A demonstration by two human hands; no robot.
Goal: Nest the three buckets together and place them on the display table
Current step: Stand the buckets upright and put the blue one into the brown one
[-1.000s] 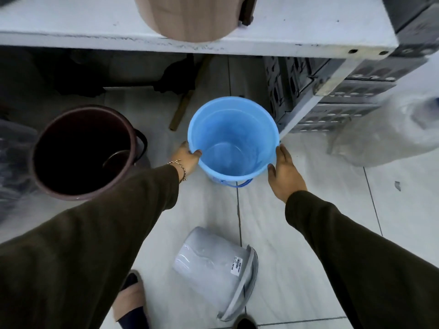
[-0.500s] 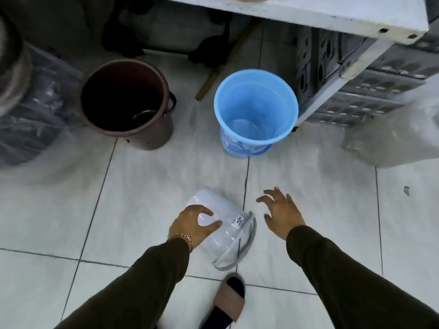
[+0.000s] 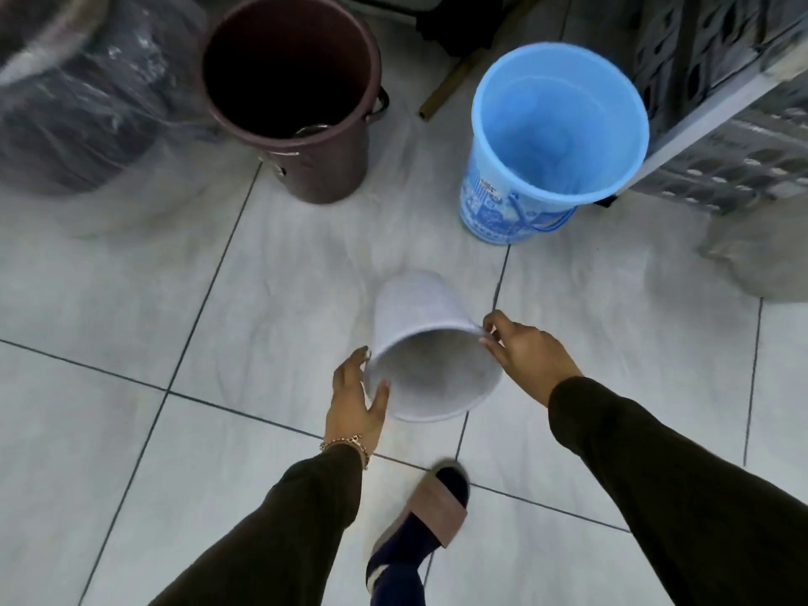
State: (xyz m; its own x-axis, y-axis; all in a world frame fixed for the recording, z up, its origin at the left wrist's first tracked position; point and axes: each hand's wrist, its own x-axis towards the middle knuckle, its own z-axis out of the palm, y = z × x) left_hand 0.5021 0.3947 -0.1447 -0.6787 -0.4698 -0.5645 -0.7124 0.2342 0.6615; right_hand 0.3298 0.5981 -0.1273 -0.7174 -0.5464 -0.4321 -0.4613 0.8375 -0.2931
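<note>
A small white bucket (image 3: 415, 317) is tilted with its mouth toward me, held just above the tiled floor. My left hand (image 3: 354, 400) grips its rim on the left and my right hand (image 3: 529, 352) pinches the rim on the right. A blue bucket (image 3: 555, 137) stands upright on the floor at the back right. A larger dark brown bucket (image 3: 297, 102) stands upright at the back left. The display table is out of view.
Plastic-wrapped dark goods (image 3: 74, 94) lie at the far left. Grey crates (image 3: 734, 124) and a white table leg (image 3: 717, 107) stand at the right. A wooden stick (image 3: 454, 80) lies between the two buckets. My foot in a sandal (image 3: 424, 527) is below the white bucket.
Both hands left the blue bucket and came down to the white bucket lying on its side. It is now gripped at the rim and turned with its mouth toward me.
</note>
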